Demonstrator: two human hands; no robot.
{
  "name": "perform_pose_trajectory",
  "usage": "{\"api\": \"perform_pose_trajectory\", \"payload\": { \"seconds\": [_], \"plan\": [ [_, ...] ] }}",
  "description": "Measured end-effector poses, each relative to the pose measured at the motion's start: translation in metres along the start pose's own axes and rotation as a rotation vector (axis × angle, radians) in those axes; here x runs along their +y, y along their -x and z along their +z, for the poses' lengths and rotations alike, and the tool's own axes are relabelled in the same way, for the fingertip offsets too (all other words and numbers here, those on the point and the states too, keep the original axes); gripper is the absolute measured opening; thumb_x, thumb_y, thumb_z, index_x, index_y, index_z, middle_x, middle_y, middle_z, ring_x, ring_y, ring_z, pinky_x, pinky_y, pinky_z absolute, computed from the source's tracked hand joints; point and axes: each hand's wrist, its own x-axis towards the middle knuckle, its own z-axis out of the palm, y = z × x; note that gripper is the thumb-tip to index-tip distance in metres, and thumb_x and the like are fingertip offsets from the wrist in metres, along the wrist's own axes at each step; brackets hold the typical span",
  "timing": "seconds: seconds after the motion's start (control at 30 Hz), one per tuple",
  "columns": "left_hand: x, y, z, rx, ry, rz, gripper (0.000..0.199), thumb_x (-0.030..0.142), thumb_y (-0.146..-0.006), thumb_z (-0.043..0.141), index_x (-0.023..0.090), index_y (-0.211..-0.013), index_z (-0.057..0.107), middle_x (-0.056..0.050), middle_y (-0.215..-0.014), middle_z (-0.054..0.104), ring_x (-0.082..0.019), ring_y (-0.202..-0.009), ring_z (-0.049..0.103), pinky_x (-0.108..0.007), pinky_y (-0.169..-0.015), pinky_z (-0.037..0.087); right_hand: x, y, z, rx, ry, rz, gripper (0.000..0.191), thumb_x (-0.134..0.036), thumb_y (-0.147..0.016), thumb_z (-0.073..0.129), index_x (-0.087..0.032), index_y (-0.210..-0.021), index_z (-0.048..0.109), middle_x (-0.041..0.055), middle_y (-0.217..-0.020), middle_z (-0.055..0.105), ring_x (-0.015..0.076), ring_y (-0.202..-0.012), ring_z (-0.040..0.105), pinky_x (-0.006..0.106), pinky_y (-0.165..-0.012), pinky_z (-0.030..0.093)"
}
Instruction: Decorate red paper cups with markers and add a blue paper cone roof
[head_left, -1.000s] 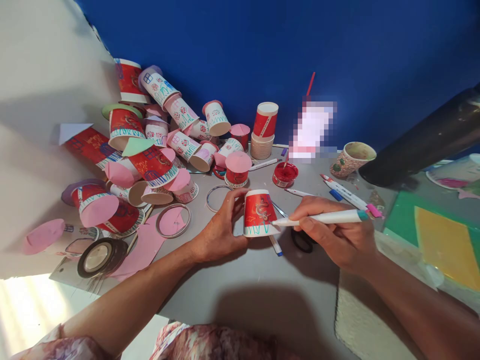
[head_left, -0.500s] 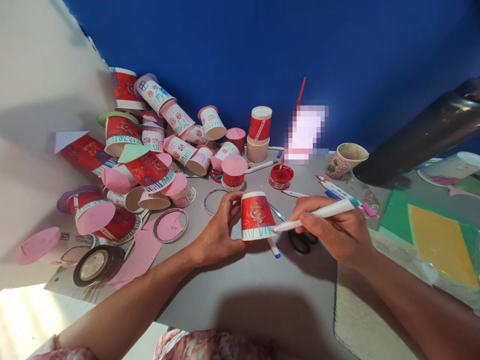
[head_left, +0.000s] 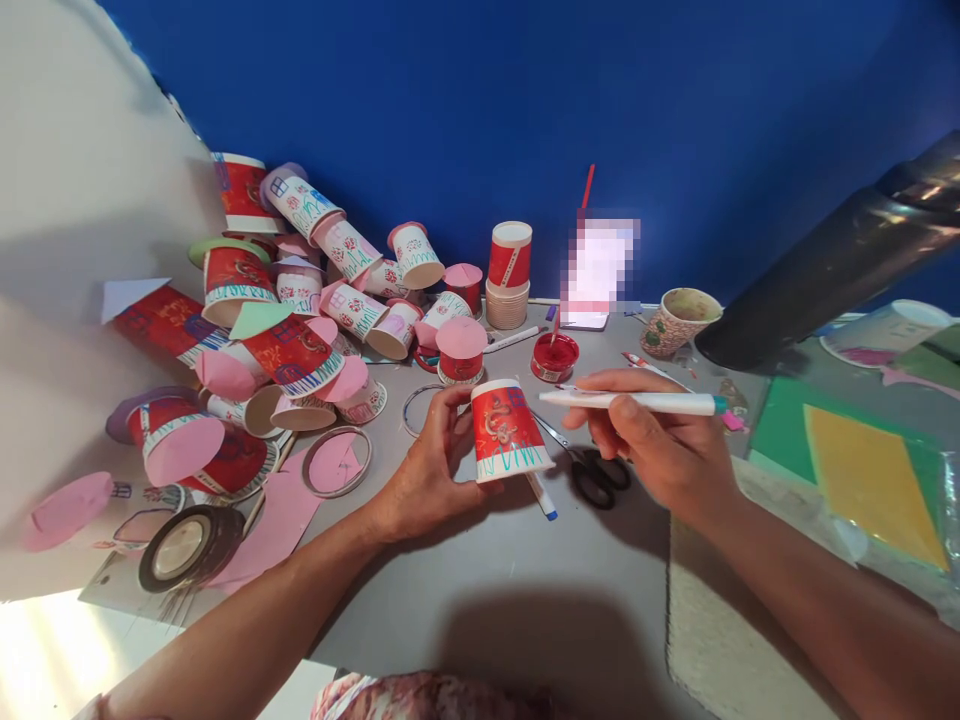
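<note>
My left hand point(head_left: 431, 460) grips a red and white paper cup point(head_left: 506, 428), held upside down with its rim facing down. Green zigzag strokes run around the white band near the rim, and a small blue window drawing shows at its upper right. In my right hand point(head_left: 667, 435) is a white marker point(head_left: 630, 401) with a green end. Its tip points left and stands just apart from the cup's right side. Below the hands lie black-handled scissors point(head_left: 596, 475) and a marker with a blue end point(head_left: 545, 500), partly hidden behind the cup.
Several decorated cups point(head_left: 296, 345) are piled at the left. A roll of black tape point(head_left: 161, 550) lies near pink paper point(head_left: 281, 520). Toward the back stand stacked cups point(head_left: 508, 275), a red paint jar point(head_left: 555, 357) and a patterned cup point(head_left: 680, 322). A black cylinder point(head_left: 825, 260) leans at right.
My right hand has drawn the marker's tip up and away from the cup's rim, and the marker is now nearly level. The cup stays in my left hand, slightly turned.
</note>
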Motion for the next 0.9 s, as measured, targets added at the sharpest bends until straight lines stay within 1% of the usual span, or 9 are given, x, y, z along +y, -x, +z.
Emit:
{"api": "perform_pose_trajectory", "payload": {
  "seconds": [0.1, 0.23, 0.3, 0.37, 0.43, 0.57, 0.7, 0.8, 0.9],
  "plan": [
    [-0.004, 0.001, 0.000, -0.034, 0.077, 0.008, 0.083, 0.022, -0.074, 0.091, 0.030, -0.137, 0.038, -0.015, -0.154, 0.052, -0.033, -0.145, 0.054, -0.050, -0.119, 0.047, -0.001, -0.001, 0.001, -0.002, 0.112, -0.004, 0.026, -0.038, -0.101, 0.068, -0.027, -0.125, 0.071, 0.0057, -0.113, 0.080, 0.0125, -0.069, 0.062, 0.026, -0.059, 0.051],
    [-0.006, 0.002, 0.003, -0.061, 0.125, 0.010, 0.086, 0.021, -0.073, 0.092, 0.031, -0.139, 0.038, -0.014, -0.153, 0.053, -0.033, -0.143, 0.055, -0.052, -0.118, 0.048, -0.001, -0.003, 0.001, -0.084, 0.242, 0.041, 0.062, -0.047, -0.083, 0.086, -0.026, -0.138, 0.064, 0.0110, -0.135, 0.073, 0.0175, -0.083, 0.067, 0.030, -0.071, 0.058],
    [-0.006, 0.003, 0.004, -0.071, 0.136, 0.017, 0.087, 0.021, -0.072, 0.093, 0.031, -0.140, 0.038, -0.014, -0.154, 0.052, -0.034, -0.146, 0.052, -0.052, -0.119, 0.046, 0.001, -0.005, 0.000, -0.147, 0.289, 0.063, 0.082, -0.056, -0.073, 0.092, -0.024, -0.142, 0.061, 0.0132, -0.136, 0.072, 0.0218, -0.090, 0.070, 0.033, -0.074, 0.060],
    [-0.008, 0.003, 0.005, -0.076, 0.150, 0.022, 0.089, 0.022, -0.071, 0.094, 0.031, -0.141, 0.039, -0.015, -0.155, 0.051, -0.035, -0.147, 0.050, -0.053, -0.120, 0.045, 0.002, -0.005, 0.001, -0.198, 0.356, 0.061, 0.092, -0.062, -0.066, 0.093, -0.023, -0.144, 0.061, 0.0131, -0.130, 0.073, 0.0257, -0.093, 0.071, 0.035, -0.073, 0.060],
    [-0.010, 0.004, 0.005, -0.084, 0.166, 0.021, 0.092, 0.024, -0.069, 0.095, 0.030, -0.142, 0.040, -0.016, -0.154, 0.050, -0.037, -0.147, 0.050, -0.055, -0.120, 0.045, 0.003, -0.005, 0.002, -0.222, 0.431, 0.031, 0.093, -0.064, -0.066, 0.093, -0.023, -0.143, 0.062, 0.0120, -0.126, 0.074, 0.0278, -0.096, 0.072, 0.036, -0.076, 0.060],
    [-0.010, 0.004, 0.005, -0.139, 0.220, 0.007, 0.110, 0.022, -0.063, 0.098, 0.035, -0.153, 0.035, -0.016, -0.160, 0.046, -0.038, -0.148, 0.050, -0.054, -0.118, 0.047, 0.004, -0.003, 0.005, -0.235, 0.523, -0.042, 0.081, -0.057, -0.074, 0.090, -0.023, -0.142, 0.062, 0.0121, -0.129, 0.073, 0.0288, -0.102, 0.071, 0.042, -0.091, 0.059],
    [-0.005, 0.003, 0.002, -0.120, 0.199, -0.030, 0.096, 0.021, -0.063, 0.098, 0.031, -0.145, 0.049, -0.015, -0.156, 0.050, -0.037, -0.141, 0.056, -0.049, -0.116, 0.050, 0.003, -0.001, 0.004, -0.246, 0.477, -0.058, 0.080, -0.055, -0.078, 0.088, -0.024, -0.145, 0.059, 0.0143, -0.139, 0.069, 0.0295, -0.107, 0.071, 0.040, -0.087, 0.060],
    [-0.005, 0.001, 0.000, -0.063, 0.183, -0.034, 0.089, 0.024, -0.063, 0.098, 0.028, -0.137, 0.049, -0.014, -0.147, 0.057, -0.034, -0.129, 0.065, -0.047, -0.108, 0.055, 0.000, 0.003, 0.000, -0.231, 0.351, -0.061, 0.082, -0.050, -0.081, 0.087, -0.027, -0.152, 0.052, 0.0148, -0.147, 0.065, 0.0298, -0.115, 0.069, 0.037, -0.086, 0.060],
    [-0.005, -0.001, -0.001, -0.001, 0.138, -0.014, 0.087, 0.024, -0.063, 0.098, 0.028, -0.134, 0.047, -0.013, -0.140, 0.061, -0.031, -0.123, 0.067, -0.045, -0.104, 0.056, -0.008, 0.009, 0.000, -0.206, 0.265, -0.087, 0.060, -0.033, -0.091, 0.078, -0.029, -0.147, 0.057, 0.0112, -0.132, 0.074, 0.0237, -0.101, 0.073, 0.032, -0.079, 0.061]
  ]
}}
